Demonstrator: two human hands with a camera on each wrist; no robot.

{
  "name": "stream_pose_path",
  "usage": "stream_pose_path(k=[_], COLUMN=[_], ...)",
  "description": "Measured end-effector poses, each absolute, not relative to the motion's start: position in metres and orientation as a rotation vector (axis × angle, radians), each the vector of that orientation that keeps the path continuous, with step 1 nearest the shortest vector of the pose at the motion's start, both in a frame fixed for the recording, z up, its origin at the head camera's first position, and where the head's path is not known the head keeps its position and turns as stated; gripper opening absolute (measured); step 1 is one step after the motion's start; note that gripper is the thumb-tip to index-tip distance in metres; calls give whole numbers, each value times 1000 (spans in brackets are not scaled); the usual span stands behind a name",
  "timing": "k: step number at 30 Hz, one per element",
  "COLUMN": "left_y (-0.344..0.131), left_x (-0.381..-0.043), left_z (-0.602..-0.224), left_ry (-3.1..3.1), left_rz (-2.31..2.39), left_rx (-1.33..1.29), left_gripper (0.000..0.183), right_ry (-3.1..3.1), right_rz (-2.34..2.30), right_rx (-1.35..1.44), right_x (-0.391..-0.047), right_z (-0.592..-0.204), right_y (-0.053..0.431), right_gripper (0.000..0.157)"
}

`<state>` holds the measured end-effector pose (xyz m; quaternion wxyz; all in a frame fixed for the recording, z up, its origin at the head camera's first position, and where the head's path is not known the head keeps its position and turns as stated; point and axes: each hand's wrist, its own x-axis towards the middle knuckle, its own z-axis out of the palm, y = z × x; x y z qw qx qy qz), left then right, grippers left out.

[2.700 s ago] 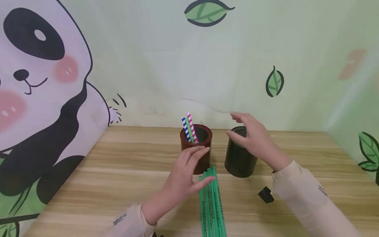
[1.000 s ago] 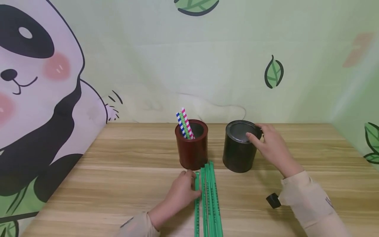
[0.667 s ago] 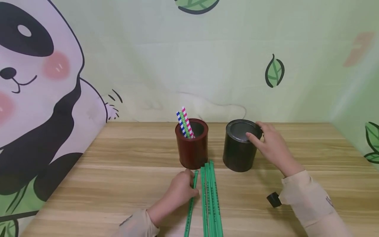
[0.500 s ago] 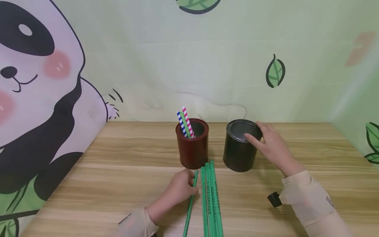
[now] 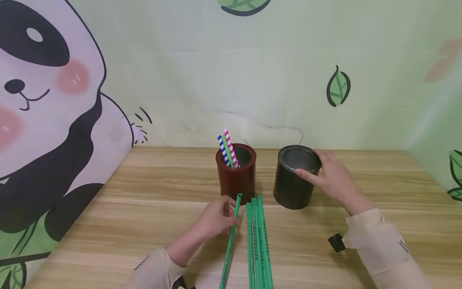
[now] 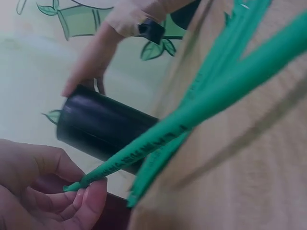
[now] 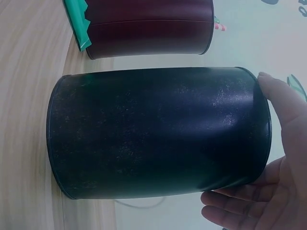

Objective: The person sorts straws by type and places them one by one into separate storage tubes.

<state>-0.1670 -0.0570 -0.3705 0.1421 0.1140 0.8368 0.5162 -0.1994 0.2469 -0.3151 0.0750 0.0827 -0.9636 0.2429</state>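
My left hand pinches a long green wrapped straw near its far end, thumb against fingers. That end stands raised off the wood, and the near end runs out of the head view. The left wrist view shows dark print on its wrapper. Several more green wrapped straws lie side by side just to the right. My right hand holds the black cup at its rim, thumb in front and fingers behind. The cup stands upright on the table.
A dark red cup stands left of the black one, with striped and dotted paper straws leaning in it. Behind the wooden table rises a printed backdrop with a panda and leaves.
My left hand has drawn one green wrapped straw leftward from the bunch and raised its far end. My right hand has come down onto the black cup's rim and stays there.
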Motion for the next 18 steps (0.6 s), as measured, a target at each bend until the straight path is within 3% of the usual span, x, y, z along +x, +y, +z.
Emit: stream_pose_path(k=[18], left_y=[-45], left_x=[-176], left_z=[-293], left_ry=[2424], left_rz=[1798], left_rx=[818], left_gripper=[40], right_ry=[-2865], right_rz=[751], right_rx=[248], right_x=[-200], right_z=[-317], right_y=[249], right_gripper=[93])
